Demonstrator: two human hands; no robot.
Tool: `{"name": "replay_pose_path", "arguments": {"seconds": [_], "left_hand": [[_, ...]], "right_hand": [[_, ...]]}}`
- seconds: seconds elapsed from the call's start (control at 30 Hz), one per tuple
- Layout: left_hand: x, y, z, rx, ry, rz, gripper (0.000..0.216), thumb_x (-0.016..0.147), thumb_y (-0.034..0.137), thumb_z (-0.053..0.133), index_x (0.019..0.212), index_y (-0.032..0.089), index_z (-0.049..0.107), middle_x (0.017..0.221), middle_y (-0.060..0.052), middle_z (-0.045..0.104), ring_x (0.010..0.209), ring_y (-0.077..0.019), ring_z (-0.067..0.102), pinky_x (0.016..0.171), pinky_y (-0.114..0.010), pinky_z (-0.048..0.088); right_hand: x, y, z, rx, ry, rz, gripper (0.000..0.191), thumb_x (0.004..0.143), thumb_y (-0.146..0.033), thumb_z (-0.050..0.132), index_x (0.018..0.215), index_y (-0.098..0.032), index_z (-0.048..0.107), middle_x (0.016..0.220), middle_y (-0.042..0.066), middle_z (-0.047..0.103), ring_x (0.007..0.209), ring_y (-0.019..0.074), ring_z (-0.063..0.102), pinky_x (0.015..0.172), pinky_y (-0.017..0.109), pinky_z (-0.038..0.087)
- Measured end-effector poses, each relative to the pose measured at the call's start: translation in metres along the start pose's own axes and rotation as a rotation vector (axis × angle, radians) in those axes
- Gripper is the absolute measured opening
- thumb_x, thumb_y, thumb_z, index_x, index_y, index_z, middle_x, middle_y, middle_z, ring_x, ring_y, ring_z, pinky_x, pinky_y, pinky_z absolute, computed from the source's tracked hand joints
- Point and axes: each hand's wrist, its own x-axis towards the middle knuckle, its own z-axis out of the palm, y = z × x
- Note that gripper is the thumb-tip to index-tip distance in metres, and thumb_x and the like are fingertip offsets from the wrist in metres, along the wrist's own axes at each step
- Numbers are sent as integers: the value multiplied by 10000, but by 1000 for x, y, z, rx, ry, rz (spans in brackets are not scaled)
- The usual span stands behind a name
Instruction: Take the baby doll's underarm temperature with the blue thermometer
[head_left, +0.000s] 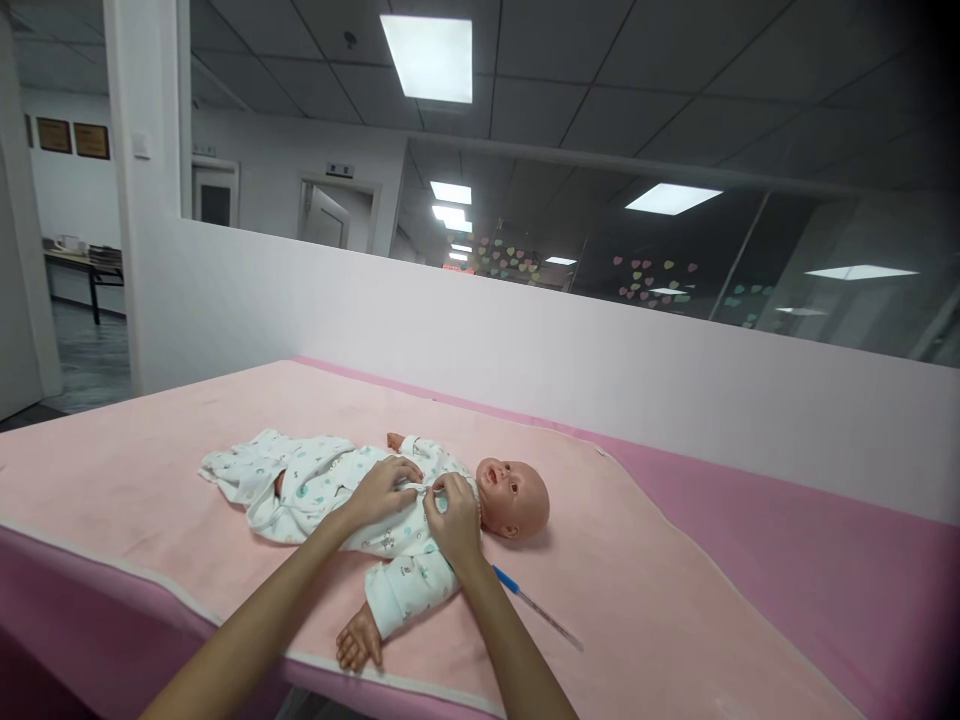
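Observation:
A baby doll [517, 497] lies on its back, head to the right, on a pink sheet. Its white patterned clothes [304, 485] cover the body, arms and legs. At the chest, my left hand [386, 492] has bent fingers closed on the front of the clothes. My right hand [453, 516] pinches the cloth close beside it, just below the doll's neck. The exact bit of cloth between the fingertips is too small to make out. One doll hand [360, 638] rests near the sheet's front edge, below my wrists.
A thin stick with a blue handle [506, 579], perhaps a thermometer, lies on the pink sheet [645, 610] right of my right forearm. A darker pink cover [750, 530] shows beneath the sheet. Behind the table stands a low white wall [525, 350] with glass above it.

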Motion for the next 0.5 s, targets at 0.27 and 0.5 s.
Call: {"name": "replay_pose_path", "arguments": {"seconds": [0.27, 0.5], "left_hand": [[1, 1, -3, -181, -11, -48, 130, 708, 165, 512, 739, 191, 636, 984, -36, 612, 967, -193, 530, 889, -324, 403], [0, 3, -6, -213, 37, -51, 150, 713, 148, 504, 801, 207, 609, 1086, -42, 546, 1077, -209, 465, 962, -361, 351]], "right_hand": [[0, -1, -1, 23, -9, 7, 92, 803, -178, 446, 724, -195, 490, 722, 19, 540, 712, 155, 501, 661, 264, 382], [0, -2, -1, 56, -16, 23, 99, 819, -183, 439, 743, -192, 501, 730, 23, 548, 722, 159, 505, 680, 272, 387]]}}
